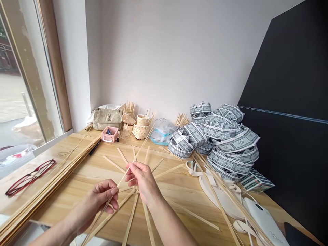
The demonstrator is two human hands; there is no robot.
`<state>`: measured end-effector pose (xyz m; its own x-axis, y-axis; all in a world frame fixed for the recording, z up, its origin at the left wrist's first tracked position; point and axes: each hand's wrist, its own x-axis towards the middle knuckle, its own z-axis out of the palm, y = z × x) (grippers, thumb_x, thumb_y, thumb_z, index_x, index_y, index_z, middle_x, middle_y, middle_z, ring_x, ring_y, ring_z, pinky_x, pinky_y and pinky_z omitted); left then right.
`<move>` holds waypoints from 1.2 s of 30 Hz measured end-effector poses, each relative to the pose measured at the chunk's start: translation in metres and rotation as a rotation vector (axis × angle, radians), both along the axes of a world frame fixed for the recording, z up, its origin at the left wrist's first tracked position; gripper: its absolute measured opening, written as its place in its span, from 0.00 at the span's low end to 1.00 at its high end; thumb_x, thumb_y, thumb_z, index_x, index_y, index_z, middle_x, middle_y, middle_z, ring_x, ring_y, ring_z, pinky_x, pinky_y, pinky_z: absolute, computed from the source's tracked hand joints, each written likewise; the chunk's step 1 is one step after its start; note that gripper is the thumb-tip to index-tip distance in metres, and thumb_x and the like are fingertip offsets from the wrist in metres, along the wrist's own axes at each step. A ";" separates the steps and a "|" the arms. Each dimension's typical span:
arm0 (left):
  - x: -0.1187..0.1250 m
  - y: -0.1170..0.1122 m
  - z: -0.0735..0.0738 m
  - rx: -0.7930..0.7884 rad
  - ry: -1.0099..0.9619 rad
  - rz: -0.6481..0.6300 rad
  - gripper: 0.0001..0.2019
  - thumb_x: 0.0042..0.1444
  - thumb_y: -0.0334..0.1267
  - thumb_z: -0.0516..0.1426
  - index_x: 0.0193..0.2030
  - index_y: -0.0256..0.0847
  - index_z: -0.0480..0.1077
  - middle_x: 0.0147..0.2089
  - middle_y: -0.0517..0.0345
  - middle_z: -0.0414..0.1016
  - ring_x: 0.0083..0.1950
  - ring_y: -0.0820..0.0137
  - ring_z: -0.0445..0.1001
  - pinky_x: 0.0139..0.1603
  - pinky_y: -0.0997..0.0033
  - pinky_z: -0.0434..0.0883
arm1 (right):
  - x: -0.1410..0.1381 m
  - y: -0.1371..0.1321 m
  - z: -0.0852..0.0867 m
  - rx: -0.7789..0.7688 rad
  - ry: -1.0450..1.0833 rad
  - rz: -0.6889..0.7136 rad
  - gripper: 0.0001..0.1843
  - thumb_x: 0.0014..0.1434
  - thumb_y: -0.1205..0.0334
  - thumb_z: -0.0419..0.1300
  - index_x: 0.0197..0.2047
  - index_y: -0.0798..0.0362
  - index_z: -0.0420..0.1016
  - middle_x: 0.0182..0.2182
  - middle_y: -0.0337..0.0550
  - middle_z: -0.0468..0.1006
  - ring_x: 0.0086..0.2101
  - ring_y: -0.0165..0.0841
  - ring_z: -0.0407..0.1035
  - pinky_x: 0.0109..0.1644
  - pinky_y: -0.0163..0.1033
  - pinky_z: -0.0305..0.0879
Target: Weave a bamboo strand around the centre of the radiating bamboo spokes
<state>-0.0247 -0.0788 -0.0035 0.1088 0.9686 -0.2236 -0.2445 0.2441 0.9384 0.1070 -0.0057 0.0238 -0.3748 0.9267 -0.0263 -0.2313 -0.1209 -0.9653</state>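
Observation:
My left hand [105,198] and my right hand [139,177] both pinch one thin bamboo strip [141,147], which slants from the lower left up toward the back of the table. The right hand grips it a little farther along than the left. Beneath them, flat bamboo strips [132,218] spread out like spokes on the wooden table [176,194]. Where these spokes cross is mostly covered by my right hand and wrist. Below my left hand, more thin strands trail toward the front edge.
Long bamboo strips [69,160] lie bundled at left beside red glasses [30,177]. Behind stand a handbag [107,118], a pink box [109,134] and small woven baskets [140,130]. Patterned strip rolls [230,147], scissors [192,167] and a white power bank [263,220] occupy the right.

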 end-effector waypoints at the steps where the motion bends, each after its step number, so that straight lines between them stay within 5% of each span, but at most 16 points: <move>1: 0.000 0.000 0.000 0.001 -0.009 0.023 0.13 0.45 0.45 0.59 0.26 0.37 0.63 0.22 0.63 0.66 0.25 0.77 0.66 0.25 0.81 0.61 | 0.000 0.000 0.000 0.003 -0.005 -0.007 0.16 0.45 0.52 0.58 0.27 0.59 0.69 0.20 0.35 0.66 0.18 0.21 0.63 0.17 0.24 0.56; 10: 0.007 0.002 0.007 -0.030 -0.084 0.043 0.15 0.43 0.47 0.60 0.24 0.37 0.62 0.20 0.65 0.62 0.18 0.81 0.60 0.17 0.83 0.52 | -0.006 -0.007 -0.001 0.050 -0.058 0.055 0.13 0.46 0.54 0.57 0.27 0.56 0.62 0.22 0.36 0.70 0.18 0.21 0.63 0.16 0.23 0.54; 18: 0.008 0.001 -0.003 -0.036 -0.051 0.013 0.15 0.41 0.45 0.61 0.25 0.38 0.61 0.19 0.67 0.59 0.17 0.82 0.59 0.15 0.84 0.48 | 0.004 0.004 0.005 0.028 0.004 -0.079 0.16 0.45 0.51 0.57 0.26 0.57 0.64 0.21 0.35 0.68 0.18 0.22 0.64 0.16 0.23 0.54; 26: 0.010 0.002 0.004 -0.062 -0.126 0.034 0.15 0.43 0.47 0.60 0.28 0.38 0.64 0.20 0.66 0.61 0.15 0.83 0.58 0.14 0.83 0.43 | 0.000 0.001 -0.001 -0.013 -0.043 0.021 0.16 0.42 0.51 0.60 0.25 0.59 0.69 0.18 0.34 0.66 0.17 0.22 0.63 0.16 0.24 0.56; 36: -0.001 0.002 0.003 -0.034 -0.133 0.109 0.15 0.42 0.45 0.60 0.25 0.37 0.61 0.22 0.64 0.65 0.22 0.78 0.68 0.22 0.81 0.63 | -0.001 -0.002 -0.005 0.009 -0.120 -0.040 0.17 0.42 0.50 0.59 0.24 0.57 0.66 0.20 0.34 0.67 0.15 0.20 0.61 0.14 0.23 0.49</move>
